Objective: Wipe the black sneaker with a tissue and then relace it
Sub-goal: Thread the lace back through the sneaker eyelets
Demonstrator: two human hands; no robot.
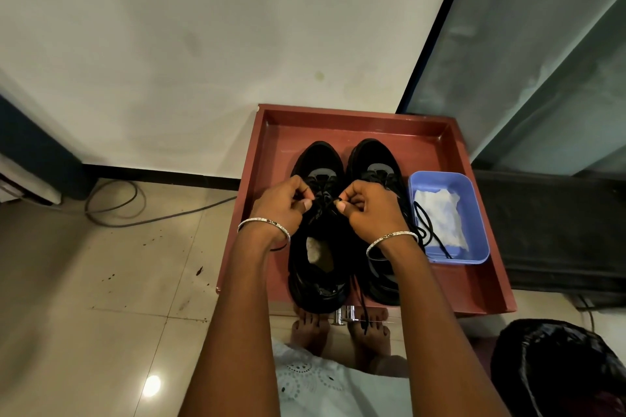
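- A red tray [423, 142] sits raised above a glossy tiled floor [118, 264], close to a white wall [203, 44] with a black skirting strip.
- A grey cable [135, 213] loops across the floor; a glass panel [542, 78] stands at the right.
- The black sneaker [320, 159] lies in the tray's left half, just beside a second sneaker [372, 156].
- Its long axis runs near to far, with the toe towards the wall and the heel towards the person.
- The left hand [281, 203] and right hand [369, 210], fingers curled, each pinch the lace [325, 205] above the tongue.
- A blue tub [474, 200] in the tray's right half holds a white tissue [440, 213], with a loose lace end draped over it.
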